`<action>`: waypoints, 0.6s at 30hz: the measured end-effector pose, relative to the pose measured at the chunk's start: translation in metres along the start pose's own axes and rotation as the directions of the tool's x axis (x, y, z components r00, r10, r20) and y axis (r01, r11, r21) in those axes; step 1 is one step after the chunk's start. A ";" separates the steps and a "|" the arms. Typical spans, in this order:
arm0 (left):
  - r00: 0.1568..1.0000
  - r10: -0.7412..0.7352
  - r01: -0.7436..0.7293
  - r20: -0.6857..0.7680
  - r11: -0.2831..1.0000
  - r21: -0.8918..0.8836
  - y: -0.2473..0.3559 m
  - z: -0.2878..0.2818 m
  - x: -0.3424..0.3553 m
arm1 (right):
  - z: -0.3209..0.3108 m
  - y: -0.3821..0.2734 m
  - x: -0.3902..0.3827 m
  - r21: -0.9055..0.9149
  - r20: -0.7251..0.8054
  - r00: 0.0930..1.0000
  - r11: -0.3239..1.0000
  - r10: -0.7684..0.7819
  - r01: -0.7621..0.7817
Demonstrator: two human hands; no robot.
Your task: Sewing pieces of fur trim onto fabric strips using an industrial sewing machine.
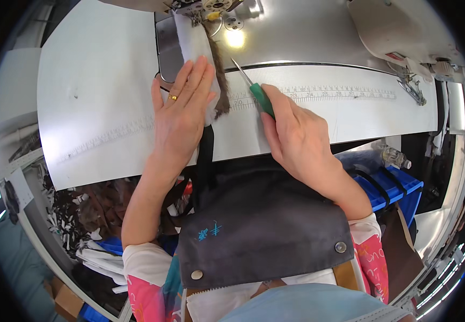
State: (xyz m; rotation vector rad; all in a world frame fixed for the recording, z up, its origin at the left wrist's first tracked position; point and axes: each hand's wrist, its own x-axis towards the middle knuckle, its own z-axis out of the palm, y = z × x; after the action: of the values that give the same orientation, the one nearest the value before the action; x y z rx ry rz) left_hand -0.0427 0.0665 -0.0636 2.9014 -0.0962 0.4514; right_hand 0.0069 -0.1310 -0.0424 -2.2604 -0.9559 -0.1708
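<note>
My left hand (181,110) lies flat on a white strip of material (191,40) with its fingers stretched out. Brown fur (221,80) shows along the strip's right edge. The strip's far end runs under the presser foot (193,19) of a sewing machine. In my right hand (299,126) is a green-handled awl (262,99), gripped by the handle. Its thin metal point is aimed up and left, just right of the fur and apart from it.
A ruler scale (323,92) is marked along the white tabletop (98,64). The machine's metal bed (297,32) spans the back, with its body (398,27) at far right. Blue crates (388,185) stand below right; dark scraps (93,209) are heaped below left.
</note>
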 end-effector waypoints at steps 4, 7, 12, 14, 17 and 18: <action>1.000 0.004 -0.004 -0.027 1.000 -0.003 0.002 -0.002 0.004 | 0.013 -0.011 0.011 -0.015 0.007 0.998 0.998 0.058 -0.058; 0.999 -0.030 0.029 -0.022 0.999 -0.039 0.003 -0.003 0.002 | 0.031 -0.010 0.016 -0.050 -0.001 0.998 0.997 0.061 -0.061; 0.999 -0.039 0.038 -0.015 0.997 -0.061 0.004 -0.003 0.000 | 0.040 -0.012 0.018 -0.086 -0.025 0.999 0.995 0.040 -0.042; 0.999 -0.033 0.033 0.001 0.997 -0.064 0.003 -0.002 0.000 | 0.037 -0.008 0.020 -0.053 0.053 0.997 0.997 -0.049 0.052; 1.000 -0.009 0.010 0.024 0.999 -0.045 0.003 -0.002 0.000 | 0.021 0.005 0.020 0.007 0.213 0.959 0.982 -0.188 0.191; 1.000 0.012 -0.011 0.029 1.000 -0.022 0.004 -0.004 0.000 | 0.016 0.007 0.017 0.005 0.209 0.959 0.981 -0.192 0.195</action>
State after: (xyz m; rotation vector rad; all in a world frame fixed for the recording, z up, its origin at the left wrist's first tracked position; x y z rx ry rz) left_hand -0.0444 0.0631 -0.0588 2.8879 -0.1214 0.4069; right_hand 0.0220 -0.1147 -0.0524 -2.2283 -1.2922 -0.0255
